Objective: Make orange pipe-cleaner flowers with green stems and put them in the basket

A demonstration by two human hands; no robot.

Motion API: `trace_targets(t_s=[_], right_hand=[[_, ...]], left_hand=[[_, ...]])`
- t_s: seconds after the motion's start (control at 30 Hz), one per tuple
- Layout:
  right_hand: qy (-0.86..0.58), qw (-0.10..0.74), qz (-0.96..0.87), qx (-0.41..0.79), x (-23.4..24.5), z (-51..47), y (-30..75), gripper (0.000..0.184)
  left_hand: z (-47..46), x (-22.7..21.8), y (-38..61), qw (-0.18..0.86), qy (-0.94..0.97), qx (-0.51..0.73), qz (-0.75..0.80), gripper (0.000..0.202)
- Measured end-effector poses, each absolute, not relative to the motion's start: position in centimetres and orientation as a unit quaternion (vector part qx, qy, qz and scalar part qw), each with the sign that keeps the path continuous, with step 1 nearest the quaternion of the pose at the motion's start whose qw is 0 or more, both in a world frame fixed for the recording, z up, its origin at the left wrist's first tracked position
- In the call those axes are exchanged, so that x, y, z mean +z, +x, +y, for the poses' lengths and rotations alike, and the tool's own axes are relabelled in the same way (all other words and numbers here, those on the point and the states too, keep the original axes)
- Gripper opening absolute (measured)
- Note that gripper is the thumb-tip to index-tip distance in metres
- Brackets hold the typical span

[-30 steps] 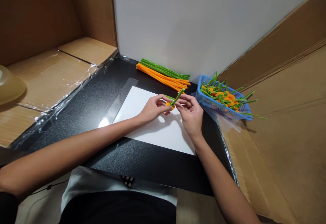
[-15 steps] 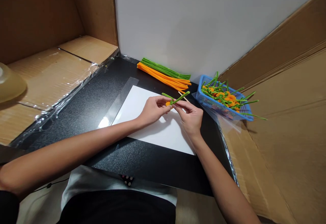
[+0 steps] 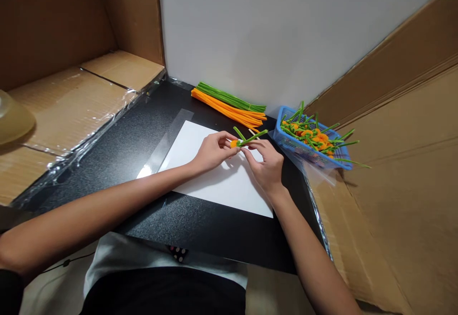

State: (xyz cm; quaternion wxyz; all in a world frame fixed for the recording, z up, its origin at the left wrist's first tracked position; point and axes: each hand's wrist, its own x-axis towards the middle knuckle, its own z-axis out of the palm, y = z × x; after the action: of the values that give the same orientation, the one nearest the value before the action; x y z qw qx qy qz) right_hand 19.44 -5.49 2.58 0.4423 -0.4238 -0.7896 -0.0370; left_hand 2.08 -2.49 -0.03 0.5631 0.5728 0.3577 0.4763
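Fingers of the left hand [image 3: 212, 152] pinch the orange end of a small orange-and-green fuzzy wire piece [image 3: 234, 143], and the right hand [image 3: 267, 162] curls in at its green stalks, grip uncertain from here, all over the rectangular white paper sheet [image 3: 218, 176] near its far edge! It looks feather-light, soft, bendy and easily squashed, so best held where green meets orange; beyond, straight orange fuzzy stems [image 3: 229, 109] lie toward the black table [image 3: 186, 219]'s far edge, a blue plastic mesh basket [image 3: 282, 136] at the far right corner.

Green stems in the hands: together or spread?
Spread: the two stems fork into a V beside the orange part at the left hand's fingertips.
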Motion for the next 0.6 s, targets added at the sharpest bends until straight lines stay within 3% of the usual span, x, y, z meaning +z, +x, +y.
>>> trace_targets(t_s=[0.27, 0.6], right_hand=[[-0.388, 0.422, -0.817, -0.069, 2.55, -5.36, 20.03, 0.013], [-0.385, 0.439, -0.812, -0.02, 2.95, -5.75, 20.05, 0.018]], left_hand=[[-3.02, 0.24, 2.24, 0.54, 0.584, 0.485, 0.363, 0.025], [-2.36, 0.78, 1.92, 0.629, 0.575, 0.436, 0.288, 0.024]])
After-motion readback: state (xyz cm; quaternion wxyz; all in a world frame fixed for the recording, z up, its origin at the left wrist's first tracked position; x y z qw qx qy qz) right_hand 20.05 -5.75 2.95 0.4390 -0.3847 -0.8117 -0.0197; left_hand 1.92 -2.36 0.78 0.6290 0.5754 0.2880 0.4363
